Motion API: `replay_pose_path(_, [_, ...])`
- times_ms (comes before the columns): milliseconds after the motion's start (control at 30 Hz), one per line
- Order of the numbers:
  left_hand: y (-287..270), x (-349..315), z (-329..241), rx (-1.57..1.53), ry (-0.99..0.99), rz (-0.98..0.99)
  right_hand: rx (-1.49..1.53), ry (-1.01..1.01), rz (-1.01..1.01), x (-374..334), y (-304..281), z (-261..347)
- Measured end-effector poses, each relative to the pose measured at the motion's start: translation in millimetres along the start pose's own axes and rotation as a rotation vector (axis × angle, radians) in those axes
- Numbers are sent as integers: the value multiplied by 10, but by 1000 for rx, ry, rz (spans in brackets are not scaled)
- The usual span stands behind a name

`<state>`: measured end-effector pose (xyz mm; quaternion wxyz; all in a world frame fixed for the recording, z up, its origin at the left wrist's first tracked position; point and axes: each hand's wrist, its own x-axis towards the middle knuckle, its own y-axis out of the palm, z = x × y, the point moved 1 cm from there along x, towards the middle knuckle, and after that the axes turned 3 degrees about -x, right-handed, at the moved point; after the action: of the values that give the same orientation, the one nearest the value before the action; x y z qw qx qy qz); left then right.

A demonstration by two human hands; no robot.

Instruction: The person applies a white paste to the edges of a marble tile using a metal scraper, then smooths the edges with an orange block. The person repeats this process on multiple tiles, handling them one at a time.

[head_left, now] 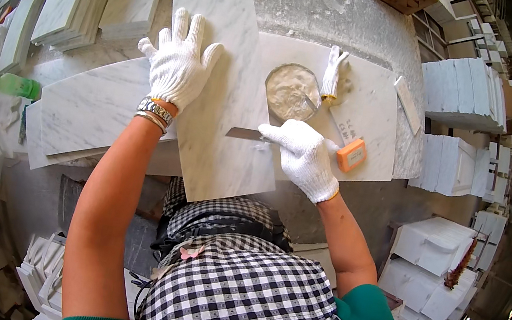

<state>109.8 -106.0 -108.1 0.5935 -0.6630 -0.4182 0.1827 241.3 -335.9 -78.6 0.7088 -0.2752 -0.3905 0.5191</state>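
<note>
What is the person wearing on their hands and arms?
Both hands wear white knitted cotton gloves: the left hand and the right hand. The right glove has a thin orange edge at its cuff. On the left wrist sit silver metal bracelets. Both forearms are bare, with short green sleeves at the shoulders.

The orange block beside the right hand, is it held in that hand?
No, the orange block lies apart on the slab while the right hand grips a scraper blade.

White knit gloves, green sleeves, checked scarf, metal bracelets [154, 113]
</note>
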Motion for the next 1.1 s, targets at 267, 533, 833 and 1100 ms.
replay_pose_path(267, [-15, 2, 34, -2, -19, 13, 36, 10, 10, -121, 12, 36])
replay_pose_path(533, [-6, 17, -12, 7, 1, 23, 13, -42, -82, 93, 63, -59])
replay_pose_path(833, [14, 14, -40, 41, 7, 57, 8, 3, -117, 85, 28, -49])
replay_pose_path(1100, [-101, 3, -27, 63, -2, 56, -7, 69, 197, -911, -491, 227])
